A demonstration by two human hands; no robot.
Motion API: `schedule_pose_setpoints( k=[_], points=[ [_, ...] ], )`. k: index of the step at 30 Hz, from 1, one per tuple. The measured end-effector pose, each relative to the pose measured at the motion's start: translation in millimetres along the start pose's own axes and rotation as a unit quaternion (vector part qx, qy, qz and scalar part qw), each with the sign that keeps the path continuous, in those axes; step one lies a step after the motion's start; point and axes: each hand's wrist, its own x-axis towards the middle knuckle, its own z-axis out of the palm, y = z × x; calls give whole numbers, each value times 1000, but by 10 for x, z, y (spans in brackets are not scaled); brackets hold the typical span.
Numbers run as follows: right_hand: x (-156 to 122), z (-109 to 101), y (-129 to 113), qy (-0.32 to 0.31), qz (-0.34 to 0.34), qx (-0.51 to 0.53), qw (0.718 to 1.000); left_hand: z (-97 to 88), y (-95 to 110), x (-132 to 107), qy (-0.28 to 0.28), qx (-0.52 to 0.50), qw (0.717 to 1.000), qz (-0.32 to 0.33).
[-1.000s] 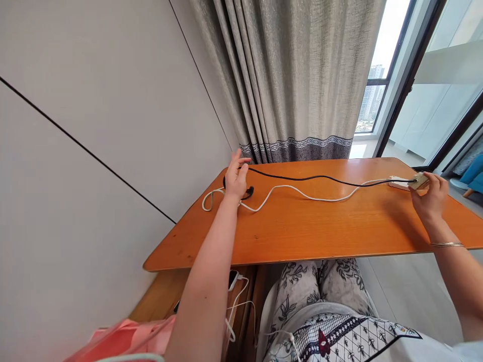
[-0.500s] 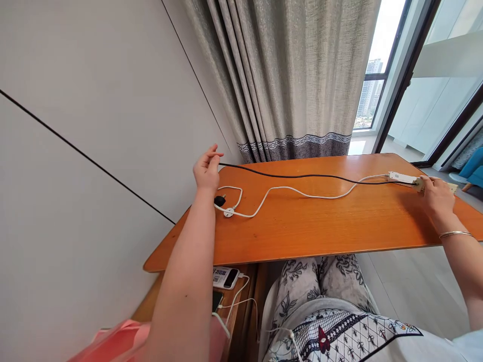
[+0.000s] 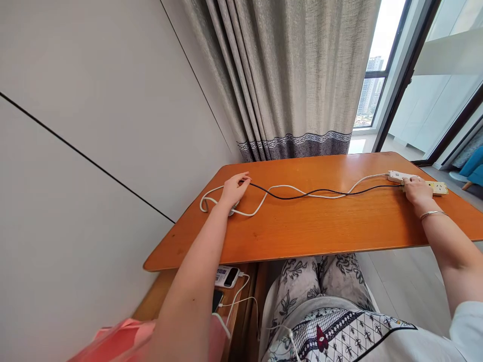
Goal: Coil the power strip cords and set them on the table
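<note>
Spanning the bench [image 3: 302, 231] with black cord [image 3: 287, 198], left hand [image 3: 234, 191] well apart from right hand [image 3: 417, 191]
Pinching the cord in the left, near the bench's far left corner; resting the right over the cord end of the yellow strip [image 3: 439, 188], beside the white strip [image 3: 396, 175], and cannot tell whether gripping or only lying on top; bowing the black cord gently toward the near edge between the hands, across the white cord [image 3: 245, 215], with part of that looped just left of the left hand
</note>
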Motion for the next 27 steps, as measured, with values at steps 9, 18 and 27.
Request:
schedule_pose_setpoints(
  k=[9, 18, 27],
  points=[
    [67, -110, -549, -79, -82, -44, 992, 183, 24, -77, -103, 54, 993, 21],
    [-480, -106, -2350, -131, -409, 97, 898, 590, 586, -244, -185, 103, 956, 203],
    [-834, 77, -3252, -225, -414, 128, 872, 896, 832, -309, -279, 260, 902, 201]
  ],
)
